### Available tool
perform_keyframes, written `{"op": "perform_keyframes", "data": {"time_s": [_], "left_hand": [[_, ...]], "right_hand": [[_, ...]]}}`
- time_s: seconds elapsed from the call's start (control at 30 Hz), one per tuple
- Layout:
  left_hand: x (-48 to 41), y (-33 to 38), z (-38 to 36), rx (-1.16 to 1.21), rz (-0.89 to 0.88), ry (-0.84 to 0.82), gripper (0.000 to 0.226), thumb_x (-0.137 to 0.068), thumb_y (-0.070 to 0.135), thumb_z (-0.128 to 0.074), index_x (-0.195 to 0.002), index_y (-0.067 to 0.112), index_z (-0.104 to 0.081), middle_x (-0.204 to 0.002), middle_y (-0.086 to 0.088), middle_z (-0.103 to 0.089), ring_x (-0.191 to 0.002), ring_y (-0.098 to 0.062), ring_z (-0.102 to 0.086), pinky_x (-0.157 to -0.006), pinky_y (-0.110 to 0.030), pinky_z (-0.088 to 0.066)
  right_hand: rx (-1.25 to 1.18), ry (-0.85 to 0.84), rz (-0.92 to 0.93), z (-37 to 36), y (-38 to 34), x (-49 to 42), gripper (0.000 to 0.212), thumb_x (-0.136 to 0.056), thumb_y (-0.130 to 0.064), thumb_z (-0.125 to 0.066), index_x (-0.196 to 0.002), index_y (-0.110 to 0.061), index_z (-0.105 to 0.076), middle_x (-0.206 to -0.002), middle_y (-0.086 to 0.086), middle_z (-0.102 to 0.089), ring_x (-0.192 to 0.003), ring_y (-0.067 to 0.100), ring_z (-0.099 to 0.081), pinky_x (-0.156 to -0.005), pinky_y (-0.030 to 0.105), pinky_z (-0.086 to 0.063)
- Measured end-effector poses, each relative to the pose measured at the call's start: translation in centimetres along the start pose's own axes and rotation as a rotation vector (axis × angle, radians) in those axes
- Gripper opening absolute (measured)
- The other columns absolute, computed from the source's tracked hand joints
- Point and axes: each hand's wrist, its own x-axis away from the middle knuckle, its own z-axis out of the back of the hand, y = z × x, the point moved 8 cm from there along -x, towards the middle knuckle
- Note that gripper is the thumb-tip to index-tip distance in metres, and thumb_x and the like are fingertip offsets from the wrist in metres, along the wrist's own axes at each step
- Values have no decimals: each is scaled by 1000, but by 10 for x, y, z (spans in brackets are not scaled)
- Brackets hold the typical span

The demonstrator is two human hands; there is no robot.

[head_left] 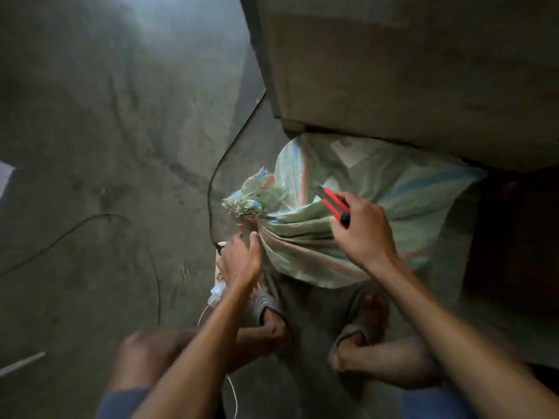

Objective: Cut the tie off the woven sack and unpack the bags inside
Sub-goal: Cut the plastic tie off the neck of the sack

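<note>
A pale green woven sack (357, 225) with red and blue stripes lies on the concrete floor in front of my feet. Its frayed mouth (251, 198) is bunched and tied at the left end; a bit of red tie (240, 225) shows under the bunch. My left hand (240, 258) pinches the sack's neck just below the tie. My right hand (361, 231) hovers over the sack and grips a red and black utility knife (332, 204), its blade end pointing up and left, apart from the tie.
A large cardboard box (408, 71) stands behind the sack, partly over it. A black cable (217, 176) runs along the floor left of the sack to a white power strip (218, 273) under my left wrist. Another thin cable (60, 237) crosses the floor on the left.
</note>
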Motion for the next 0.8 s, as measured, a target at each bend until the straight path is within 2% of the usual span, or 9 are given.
{"op": "perform_keyframes", "data": {"time_s": [0.13,0.23,0.3,0.37,0.4,0.47,0.57,0.7,0.8], "left_hand": [[-75,-27,-66,309,230,-50,75,-97,64,-27,-131,6,-62,-137,-21,-61,-129,-37,-54,-111,-48,-37],[-125,-39,-116,625,393,-48,91,-87,76,-30,-126,2,-66,-134,-21,-64,-126,-38,-57,-112,-47,-39],[-149,-46,-141,778,438,2,91,-83,77,-38,-124,2,-68,-130,-20,-66,-121,-37,-61,-107,-45,-45],[-168,-47,-164,944,445,36,80,-81,66,-54,-123,-1,-68,-126,-19,-69,-117,-35,-64,-103,-43,-50],[-177,-45,-174,1047,440,48,81,-72,63,-62,-120,-2,-69,-122,-17,-71,-113,-33,-67,-100,-43,-53],[-193,-40,-190,1244,404,82,84,-55,59,-68,-112,-2,-72,-109,-15,-76,-99,-31,-73,-93,-45,-58],[-205,-22,-196,1363,281,107,81,-50,59,-71,-107,2,-72,-103,-13,-77,-94,-30,-75,-92,-48,-59],[-178,32,-156,1504,-16,107,55,-61,35,-82,-100,-3,-74,-98,-19,-78,-94,-34,-76,-87,-56,-60],[-133,79,-129,1640,-171,-115,44,-79,9,-79,-116,-12,-67,-114,-29,-72,-101,-39,-71,-94,-57,-56]], "right_hand": [[18,-22,122,-87,-2,-54,43,-84,-24,-65,-127,-20,-65,-107,5,-73,-97,27,-68,-83,36,-55],[-5,-23,199,-139,1,-84,44,-84,-27,-66,-127,-21,-65,-105,5,-73,-93,25,-68,-81,34,-55],[-18,-18,234,-164,6,-99,43,-84,-29,-67,-127,-21,-66,-106,3,-73,-92,22,-68,-81,29,-54],[-36,-2,263,-179,10,-111,43,-84,-31,-68,-126,-21,-66,-107,2,-74,-94,19,-69,-86,30,-55],[-52,11,284,-183,12,-117,43,-84,-31,-68,-125,-21,-67,-108,2,-74,-95,19,-69,-88,33,-56],[-86,41,319,-188,17,-127,40,-84,-32,-69,-123,-22,-68,-106,2,-76,-95,19,-71,-89,36,-57],[-133,136,350,-179,26,-136,35,-86,-35,-69,-119,-24,-69,-103,0,-77,-94,17,-72,-88,38,-58],[-233,294,390,-142,32,-121,32,-89,-34,-66,-118,-23,-70,-104,-4,-77,-97,13,-72,-92,34,-56],[-280,389,392,-97,37,-96,33,-88,-28,-68,-121,-22,-70,-109,-5,-77,-99,11,-72,-93,35,-57]]}}
